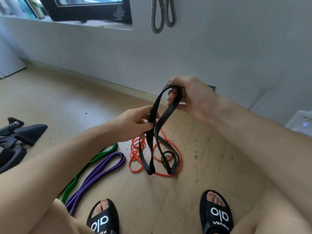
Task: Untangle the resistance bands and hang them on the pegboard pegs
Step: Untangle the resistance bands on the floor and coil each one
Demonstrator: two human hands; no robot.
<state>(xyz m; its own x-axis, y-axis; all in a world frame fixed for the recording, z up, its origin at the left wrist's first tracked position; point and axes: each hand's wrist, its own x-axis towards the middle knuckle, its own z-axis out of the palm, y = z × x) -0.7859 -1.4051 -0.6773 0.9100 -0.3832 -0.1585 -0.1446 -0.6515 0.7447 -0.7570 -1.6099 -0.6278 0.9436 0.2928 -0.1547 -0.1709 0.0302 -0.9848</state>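
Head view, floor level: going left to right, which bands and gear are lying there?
Black equipment → green band → purple band → orange band, with the black band, held up by both hands, dangling over it.

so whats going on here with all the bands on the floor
A person is working a flat black rubber band loose with both hands. The right hand grips its top loop, while the left hand pinches a strand lower down. Its lower loops hang over a thin orange band coiled on the wooden floor. A green band and a purple band lie apart. A grey loop hangs on the wall.
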